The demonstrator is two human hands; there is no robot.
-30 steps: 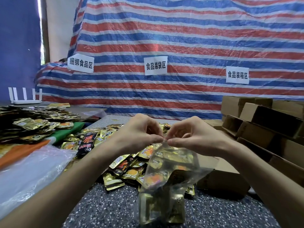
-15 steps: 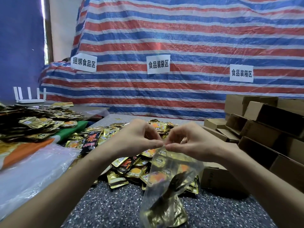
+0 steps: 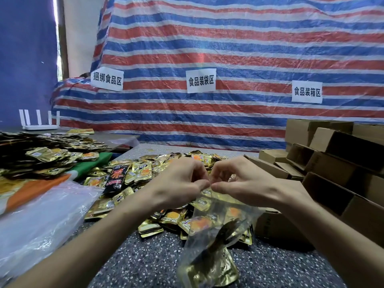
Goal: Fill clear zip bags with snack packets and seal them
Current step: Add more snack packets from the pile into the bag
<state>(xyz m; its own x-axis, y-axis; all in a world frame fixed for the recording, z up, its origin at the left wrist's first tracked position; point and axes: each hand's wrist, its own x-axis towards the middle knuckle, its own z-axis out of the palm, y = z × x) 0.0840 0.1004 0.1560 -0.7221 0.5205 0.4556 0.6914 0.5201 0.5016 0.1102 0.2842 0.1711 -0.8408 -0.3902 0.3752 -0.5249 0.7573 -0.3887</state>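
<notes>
Bag [image 3: 220, 221]: holds packets [image 3: 209, 273]; my left grip [image 3: 178, 183], right grip [image 3: 249, 188] pinching its top, seal seemingly unfinished. Pile [image 3: 143, 169] on table [image 3: 145, 262]: unbagged.

**A makeshift food-packing workshop**

Three paper signs [image 3: 201, 80] on a striped tarpaulin [image 3: 228, 48] mark zones for bundling, bagging and boxing food. Loose snack packets [image 3: 141, 169] lie heaped on the speckled worktop [image 3: 149, 256], and open cardboard boxes [image 3: 332, 150] are stacked at the right.

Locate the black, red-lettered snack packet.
Head view, left of centre: the black packet lies on the gold packet pile, just left of the left hand.
</notes>
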